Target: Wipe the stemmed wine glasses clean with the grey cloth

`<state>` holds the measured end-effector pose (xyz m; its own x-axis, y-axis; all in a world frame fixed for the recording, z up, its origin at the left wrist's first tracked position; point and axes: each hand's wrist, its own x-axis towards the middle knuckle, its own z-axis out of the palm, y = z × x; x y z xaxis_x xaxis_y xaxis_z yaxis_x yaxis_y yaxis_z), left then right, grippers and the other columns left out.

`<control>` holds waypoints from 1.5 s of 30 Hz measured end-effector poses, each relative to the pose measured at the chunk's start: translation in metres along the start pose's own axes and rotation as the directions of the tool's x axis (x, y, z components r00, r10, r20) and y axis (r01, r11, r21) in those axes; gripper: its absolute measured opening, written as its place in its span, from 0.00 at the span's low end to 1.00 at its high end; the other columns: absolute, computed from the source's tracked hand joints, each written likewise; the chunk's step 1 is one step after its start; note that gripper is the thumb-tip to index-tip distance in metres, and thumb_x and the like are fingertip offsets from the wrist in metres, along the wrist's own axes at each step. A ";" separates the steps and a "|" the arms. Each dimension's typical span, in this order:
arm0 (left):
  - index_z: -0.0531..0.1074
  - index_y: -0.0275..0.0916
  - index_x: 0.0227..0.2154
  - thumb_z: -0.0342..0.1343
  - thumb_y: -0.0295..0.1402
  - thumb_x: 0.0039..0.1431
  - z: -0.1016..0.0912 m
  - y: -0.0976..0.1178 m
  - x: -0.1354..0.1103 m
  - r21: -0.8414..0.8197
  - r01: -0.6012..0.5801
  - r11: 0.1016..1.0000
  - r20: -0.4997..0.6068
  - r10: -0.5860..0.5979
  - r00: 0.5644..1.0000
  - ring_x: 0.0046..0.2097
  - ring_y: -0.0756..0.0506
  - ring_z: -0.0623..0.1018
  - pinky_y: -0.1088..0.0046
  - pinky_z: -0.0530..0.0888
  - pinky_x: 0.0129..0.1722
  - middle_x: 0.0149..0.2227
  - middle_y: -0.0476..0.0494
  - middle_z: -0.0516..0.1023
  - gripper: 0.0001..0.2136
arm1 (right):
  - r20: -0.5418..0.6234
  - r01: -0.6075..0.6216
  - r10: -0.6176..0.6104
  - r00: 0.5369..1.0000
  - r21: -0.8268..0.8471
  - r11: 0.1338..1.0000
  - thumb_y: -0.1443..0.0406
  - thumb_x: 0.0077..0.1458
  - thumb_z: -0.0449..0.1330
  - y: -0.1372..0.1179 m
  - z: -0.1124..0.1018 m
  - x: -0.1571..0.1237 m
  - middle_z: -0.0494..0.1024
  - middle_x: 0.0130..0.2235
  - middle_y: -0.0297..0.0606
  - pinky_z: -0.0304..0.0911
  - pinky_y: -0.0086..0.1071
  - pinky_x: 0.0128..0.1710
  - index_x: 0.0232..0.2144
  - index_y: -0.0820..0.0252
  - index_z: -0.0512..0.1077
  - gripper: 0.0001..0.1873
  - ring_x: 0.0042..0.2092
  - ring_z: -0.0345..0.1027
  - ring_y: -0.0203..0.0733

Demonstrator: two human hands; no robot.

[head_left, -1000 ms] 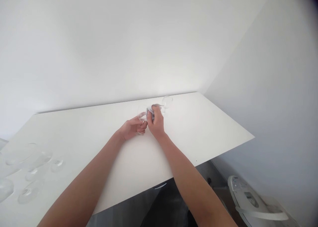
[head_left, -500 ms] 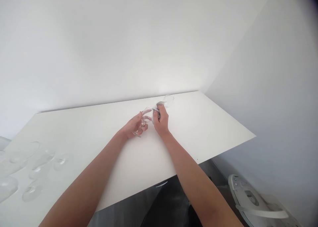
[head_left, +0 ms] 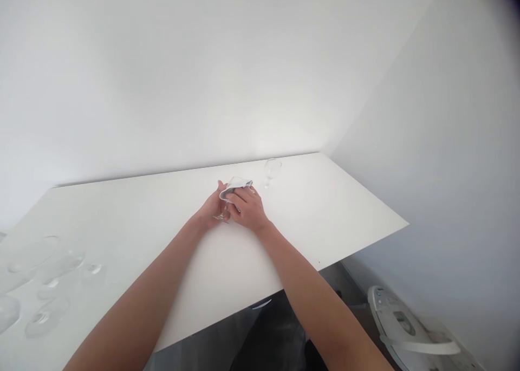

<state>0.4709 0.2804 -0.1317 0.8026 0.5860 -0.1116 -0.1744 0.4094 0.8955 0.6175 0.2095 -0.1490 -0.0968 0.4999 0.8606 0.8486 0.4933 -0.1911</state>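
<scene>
Glass (head_left: 239,180) between your hands, bowl leaning rightward | left hand (head_left: 211,206): curled round it | right hand (head_left: 249,209): gripping cloth (head_left: 229,190) at bowl

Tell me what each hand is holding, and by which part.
The left hand holds a clear glass low, near its stem, the grip partly hidden; the right hand holds a cloth by its near side, against the glass.

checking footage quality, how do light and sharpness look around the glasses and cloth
Head view, overall: soft light, brighter low on the back wall; head view, lower left: the clear glasses look hazy, blending into the white table; head view, centre: the cloth reads more clearly; head view, top right: a dark corner.
</scene>
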 end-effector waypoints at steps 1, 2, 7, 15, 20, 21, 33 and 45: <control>0.76 0.37 0.42 0.60 0.60 0.62 0.000 0.001 0.000 0.016 -0.020 1.000 -0.007 0.020 1.000 0.20 0.51 0.75 0.77 0.69 0.14 0.27 0.48 0.75 0.27 | -0.029 -0.063 0.063 0.998 0.015 0.998 0.68 0.65 0.56 0.001 -0.001 0.000 0.79 0.41 0.42 0.68 0.40 0.48 0.45 0.53 0.76 0.10 0.44 0.72 0.46; 0.77 0.37 0.44 0.64 0.56 0.61 -0.001 0.001 -0.001 0.040 -0.036 0.999 -0.022 0.037 0.999 0.23 0.51 0.76 0.78 0.69 0.15 0.30 0.47 0.77 0.25 | -0.081 -0.153 0.155 0.985 0.030 0.988 0.67 0.66 0.55 0.003 -0.002 0.000 0.78 0.42 0.43 0.68 0.40 0.47 0.46 0.55 0.75 0.10 0.44 0.72 0.46; 0.78 0.35 0.40 0.65 0.53 0.62 -0.003 0.000 0.000 0.038 -0.024 0.999 -0.048 0.026 0.999 0.24 0.50 0.76 0.76 0.71 0.17 0.29 0.45 0.77 0.22 | -0.077 -0.192 0.194 0.978 0.038 0.981 0.66 0.66 0.55 0.001 -0.006 -0.001 0.76 0.41 0.43 0.68 0.41 0.46 0.45 0.55 0.74 0.09 0.43 0.71 0.47; 0.78 0.39 0.49 0.52 0.68 0.61 -0.002 -0.004 0.003 0.031 0.029 0.999 0.084 -0.031 0.996 0.19 0.50 0.72 0.75 0.68 0.17 0.24 0.47 0.77 0.35 | -0.116 -0.305 0.319 0.941 0.127 0.944 0.65 0.67 0.54 -0.004 -0.005 0.000 0.71 0.40 0.43 0.65 0.40 0.43 0.43 0.56 0.73 0.08 0.43 0.67 0.47; 0.80 0.38 0.52 0.54 0.60 0.66 -0.003 -0.007 0.005 -0.051 -0.076 0.996 0.020 0.077 0.997 0.33 0.45 0.81 0.70 0.76 0.33 0.33 0.42 0.83 0.30 | 0.044 -0.302 0.301 0.952 0.269 0.914 0.61 0.65 0.58 -0.010 -0.004 0.003 0.71 0.40 0.42 0.64 0.42 0.47 0.41 0.54 0.71 0.05 0.44 0.66 0.48; 0.80 0.38 0.53 0.54 0.60 0.67 -0.003 -0.007 0.006 -0.050 -0.113 0.992 0.011 0.114 0.993 0.37 0.43 0.83 0.68 0.77 0.37 0.36 0.40 0.84 0.30 | 0.039 -0.393 0.405 0.914 0.340 0.855 0.59 0.67 0.58 -0.012 -0.003 0.004 0.71 0.40 0.40 0.64 0.40 0.46 0.42 0.54 0.70 0.06 0.42 0.65 0.46; 0.79 0.41 0.57 0.62 0.62 0.58 -0.010 -0.002 0.007 0.046 -0.377 0.925 -0.133 0.380 0.916 0.57 0.38 0.79 0.66 0.75 0.51 0.58 0.37 0.81 0.34 | 0.602 -0.616 0.578 0.551 0.761 -0.204 0.54 0.53 0.73 -0.006 -0.004 0.012 0.80 0.42 0.37 0.69 0.34 0.41 0.46 0.53 0.77 0.21 0.44 0.73 0.43; 0.82 0.42 0.52 0.71 0.51 0.56 -0.009 -0.004 0.007 0.159 -0.464 0.872 -0.156 0.486 0.860 0.64 0.34 0.75 0.61 0.72 0.58 0.64 0.35 0.77 0.25 | 0.306 -0.773 0.720 0.623 0.384 0.505 0.51 0.55 0.68 -0.008 -0.001 0.007 0.73 0.31 0.33 0.64 0.36 0.37 0.40 0.54 0.67 0.19 0.35 0.68 0.43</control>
<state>0.4719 0.2890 -0.1400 0.5161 0.8122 0.2719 -0.4339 -0.0258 0.9006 0.6105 0.2079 -0.1411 0.3917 0.8843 0.2541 0.3035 0.1366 -0.9430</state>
